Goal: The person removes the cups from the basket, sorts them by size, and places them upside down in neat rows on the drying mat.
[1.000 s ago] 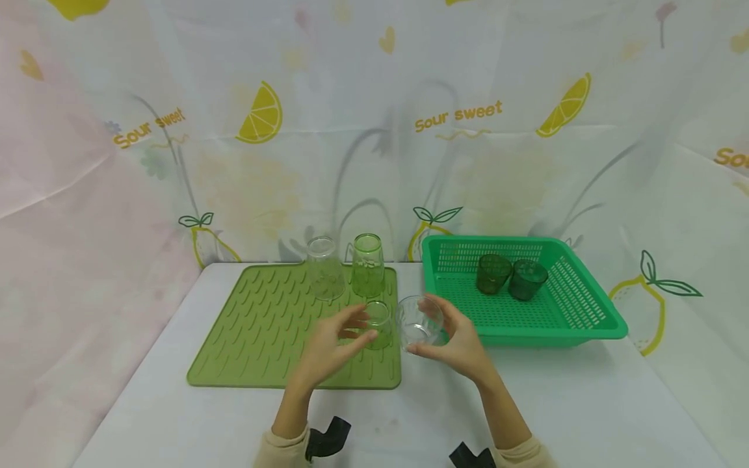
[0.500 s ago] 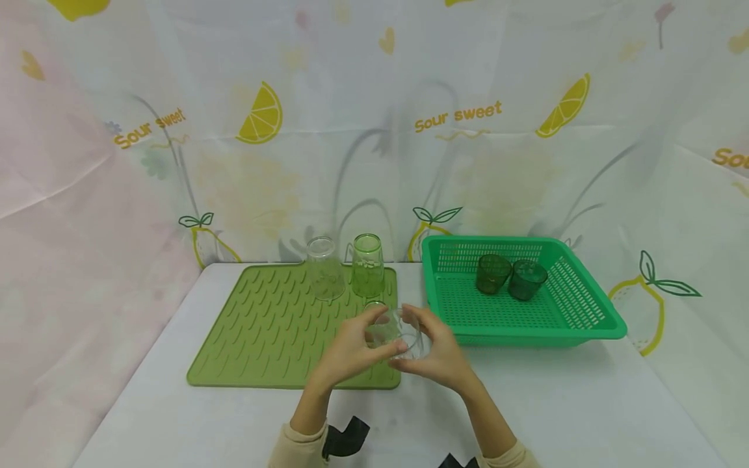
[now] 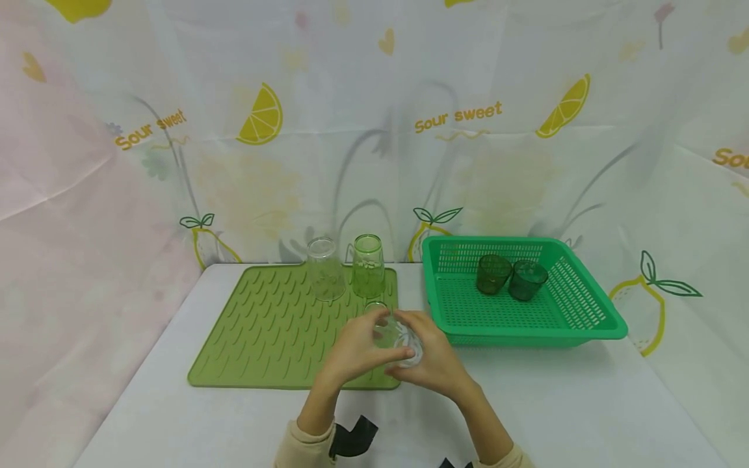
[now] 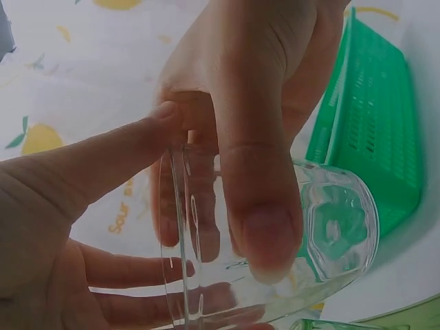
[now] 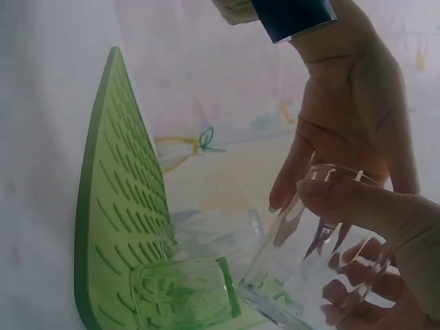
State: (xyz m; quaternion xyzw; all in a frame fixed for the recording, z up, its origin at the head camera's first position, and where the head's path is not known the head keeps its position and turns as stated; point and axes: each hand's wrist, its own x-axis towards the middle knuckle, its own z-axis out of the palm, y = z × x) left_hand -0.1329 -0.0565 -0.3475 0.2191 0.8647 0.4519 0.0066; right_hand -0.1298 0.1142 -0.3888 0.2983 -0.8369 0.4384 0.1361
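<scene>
Both hands hold one clear drinking glass (image 3: pixel 409 344), tipped on its side, above the mat's right edge. My right hand (image 3: pixel 430 356) grips its base half, the thumb (image 4: pixel 265 220) across the near wall in the left wrist view. At the rim end, my left hand (image 3: pixel 355 351) has its thumb (image 4: pixel 130 148) on the edge and its fingers behind. A small green glass (image 5: pixel 182 292) stands on the mat beside the hands, mostly hidden by them in the head view.
A green drying mat (image 3: pixel 263 335) carries a tall clear glass (image 3: pixel 325 276) and a tall green glass (image 3: pixel 368 268) at its back. On the right, a green plastic basket (image 3: pixel 526 333) contains two dark-looking glasses, one brownish (image 3: pixel 493 274) and one greener (image 3: pixel 528 281).
The right hand has brought the clear glass leftward and tipped it further. The left hand, earlier apart from it, has moved right and taken hold at the rim.
</scene>
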